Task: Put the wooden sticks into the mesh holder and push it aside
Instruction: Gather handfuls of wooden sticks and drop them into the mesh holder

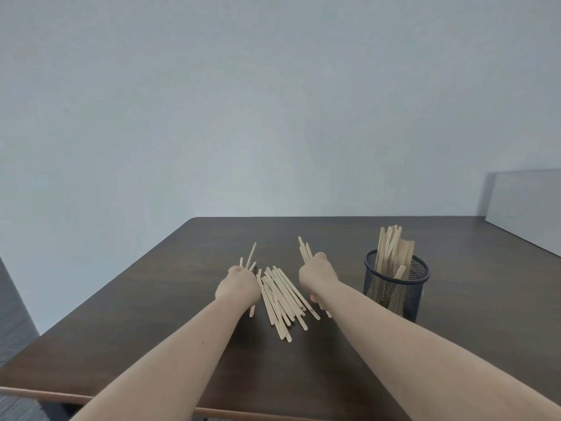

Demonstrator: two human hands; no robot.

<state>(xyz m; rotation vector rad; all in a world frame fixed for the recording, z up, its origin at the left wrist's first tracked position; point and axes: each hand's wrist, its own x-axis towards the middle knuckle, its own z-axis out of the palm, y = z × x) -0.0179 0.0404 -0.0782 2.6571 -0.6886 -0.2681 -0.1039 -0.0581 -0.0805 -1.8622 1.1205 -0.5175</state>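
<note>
Left hand [238, 284] and right hand [317, 276] each clench a few thin pale wooden sticks [283, 299], the loose pile lying on the desk [151, 314] between them, black mesh holder [396, 291] half-filled at right.

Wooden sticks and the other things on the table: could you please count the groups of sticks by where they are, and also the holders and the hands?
Stick groups held in a hand: 2, one in the left hand and one in the right hand
Loose stick pile lying on the table: 1
Stick bunch standing in the holder: 1
Black mesh holder: 1
Hands: 2
Total: 7
</note>
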